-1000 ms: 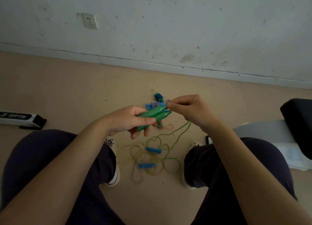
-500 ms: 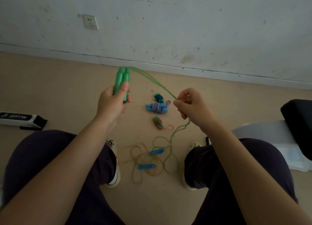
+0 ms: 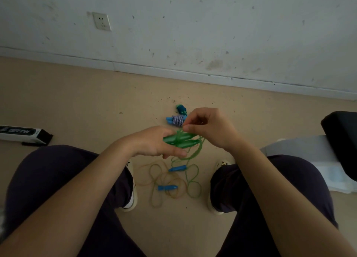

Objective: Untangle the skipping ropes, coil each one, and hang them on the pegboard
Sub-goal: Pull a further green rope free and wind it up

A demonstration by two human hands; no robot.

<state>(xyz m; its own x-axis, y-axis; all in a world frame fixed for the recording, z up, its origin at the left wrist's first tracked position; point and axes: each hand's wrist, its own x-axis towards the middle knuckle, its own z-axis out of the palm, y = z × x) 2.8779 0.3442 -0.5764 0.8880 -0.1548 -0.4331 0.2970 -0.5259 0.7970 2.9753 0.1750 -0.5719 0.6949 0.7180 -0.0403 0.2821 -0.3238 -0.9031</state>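
My left hand (image 3: 154,142) grips the two green handles (image 3: 178,140) of the green skipping rope, held side by side above the floor. My right hand (image 3: 209,129) pinches the green cord (image 3: 195,154) right at the handles; the rest of that cord trails down to loops on the floor. Below, a yellowish rope (image 3: 154,177) with two blue handles (image 3: 177,168) lies loosely tangled with the green loops. Farther off lie a coiled blue-and-white rope (image 3: 176,120) and a small dark green coiled rope (image 3: 181,108).
I sit with my knees apart and both shoes (image 3: 131,200) on the beige floor. A black-and-white box (image 3: 21,134) lies at the left. A black object on white sheets (image 3: 340,141) is at the right. A wall with a socket (image 3: 101,21) stands ahead.
My left hand brought the green handles down from the raised position back to the middle, and my right hand moved in to meet them with the cord.
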